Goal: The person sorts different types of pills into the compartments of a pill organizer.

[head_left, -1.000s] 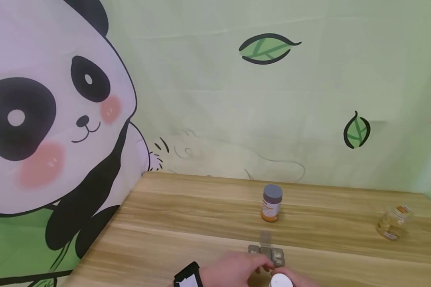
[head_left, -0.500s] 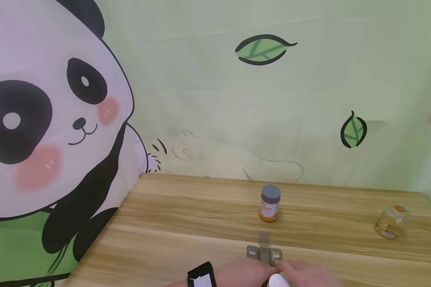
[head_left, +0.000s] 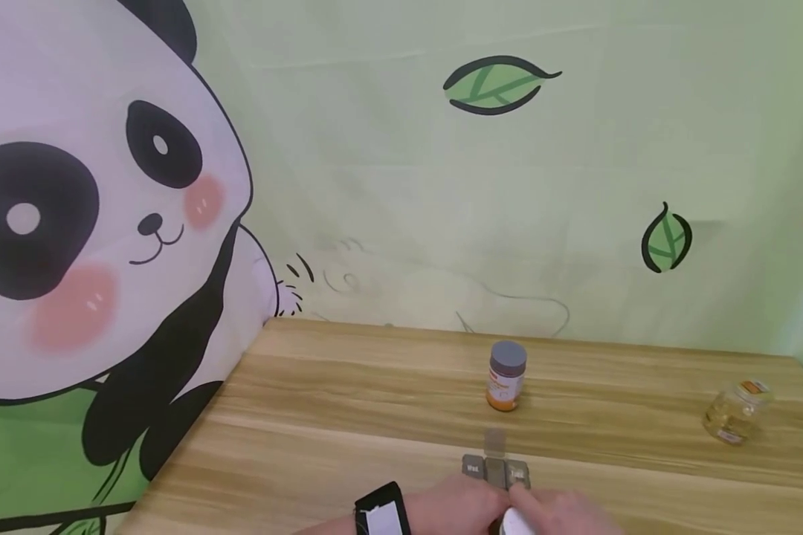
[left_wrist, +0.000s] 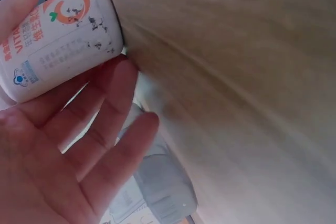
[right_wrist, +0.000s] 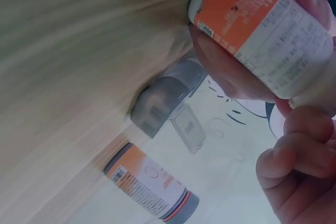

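Observation:
A white pill bottle with an orange and white label [left_wrist: 63, 40] stands low at the bottom of the head view, where only its white cap [head_left: 514, 524] shows. My left hand [head_left: 456, 507] grips the bottle's body, thumb on one side and fingers on the other. Curled fingers of my right hand [right_wrist: 299, 156] pinch the bottle at its cap end. Just beyond both hands lies a grey pill organizer [head_left: 495, 472] with lettered lids; its middle lid [head_left: 495, 443] is flipped up, and its near part is hidden behind the hands.
Behind the organizer stands an orange and white bottle with a grey cap [head_left: 506, 377]. A clear jar with yellowish contents [head_left: 736, 414] is at the right on the wooden table [head_left: 348, 386]. A green panda-print cloth [head_left: 388, 186] hangs along the back edge.
My right hand has come forward and up over the bottle's cap, covering more of it. The left hand has shifted slightly right, still holding the bottle.

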A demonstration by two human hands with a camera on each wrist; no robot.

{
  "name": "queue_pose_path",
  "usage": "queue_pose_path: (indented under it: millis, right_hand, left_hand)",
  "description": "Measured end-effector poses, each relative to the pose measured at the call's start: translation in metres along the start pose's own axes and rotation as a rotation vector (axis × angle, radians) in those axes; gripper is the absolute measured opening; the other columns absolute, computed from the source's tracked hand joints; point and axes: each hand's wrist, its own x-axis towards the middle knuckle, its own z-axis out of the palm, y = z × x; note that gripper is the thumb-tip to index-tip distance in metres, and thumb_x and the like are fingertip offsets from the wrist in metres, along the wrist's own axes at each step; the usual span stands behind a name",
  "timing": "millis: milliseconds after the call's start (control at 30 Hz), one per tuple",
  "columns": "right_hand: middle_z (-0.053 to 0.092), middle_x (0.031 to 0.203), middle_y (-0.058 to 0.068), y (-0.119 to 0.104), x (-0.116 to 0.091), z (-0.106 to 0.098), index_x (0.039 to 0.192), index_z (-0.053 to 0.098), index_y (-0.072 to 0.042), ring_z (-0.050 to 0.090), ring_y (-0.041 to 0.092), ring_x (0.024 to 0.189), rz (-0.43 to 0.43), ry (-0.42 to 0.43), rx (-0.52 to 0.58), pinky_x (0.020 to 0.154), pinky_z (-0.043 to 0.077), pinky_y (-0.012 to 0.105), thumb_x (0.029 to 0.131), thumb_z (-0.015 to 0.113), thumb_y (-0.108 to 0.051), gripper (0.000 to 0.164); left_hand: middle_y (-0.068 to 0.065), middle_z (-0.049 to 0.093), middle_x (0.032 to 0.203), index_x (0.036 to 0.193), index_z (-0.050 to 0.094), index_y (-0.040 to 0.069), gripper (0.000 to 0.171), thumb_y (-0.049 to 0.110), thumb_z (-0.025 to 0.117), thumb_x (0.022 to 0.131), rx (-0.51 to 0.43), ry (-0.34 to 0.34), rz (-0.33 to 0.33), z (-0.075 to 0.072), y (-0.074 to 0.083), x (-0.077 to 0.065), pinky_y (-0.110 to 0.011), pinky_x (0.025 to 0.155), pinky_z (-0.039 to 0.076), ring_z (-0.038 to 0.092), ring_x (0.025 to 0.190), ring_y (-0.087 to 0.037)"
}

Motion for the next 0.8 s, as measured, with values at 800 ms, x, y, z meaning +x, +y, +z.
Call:
queue_pose_path:
  millis: [800]
  right_hand:
    - [0.044,0.084,-0.020,0.012,-0.015,-0.018,0.114,0.054,-0.018,0.038,-0.005,0.060,0.178,0.002,-0.020,0.050,0.032,0.018,0.073,0.075,-0.058,0.061]
  left_hand:
    - [0.013,0.059,0.078,0.103,0.068,0.010,0.016,0.014,0.070,0.088,-0.126,-0.085,-0.002,-0.001,-0.003,0.003,-0.008,0.062,0.038,0.048,0.069,0.009]
